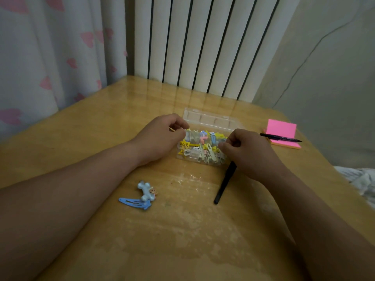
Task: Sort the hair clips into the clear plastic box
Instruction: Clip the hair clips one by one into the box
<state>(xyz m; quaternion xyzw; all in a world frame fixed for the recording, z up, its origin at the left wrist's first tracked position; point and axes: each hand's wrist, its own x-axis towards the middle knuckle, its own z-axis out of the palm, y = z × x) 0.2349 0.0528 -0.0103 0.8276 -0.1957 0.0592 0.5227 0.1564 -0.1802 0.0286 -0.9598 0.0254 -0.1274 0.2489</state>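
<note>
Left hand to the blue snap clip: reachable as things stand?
Probably yes. The blue snap clip lies on the table beside the left forearm, only a bone-shaped clip overlapping its end. But the left hand pinches a thin yellow piece by the box, so it would need emptying first.

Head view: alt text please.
The left hand pinches a thin yellow clip beside the right hand, both at an open clear plastic box full of hair clips on a wooden table. Two blue clips lie nearer the person.

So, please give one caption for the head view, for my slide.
Left hand pinches a yellow clip at the clear plastic box; two blue clips lie on the table.
</note>
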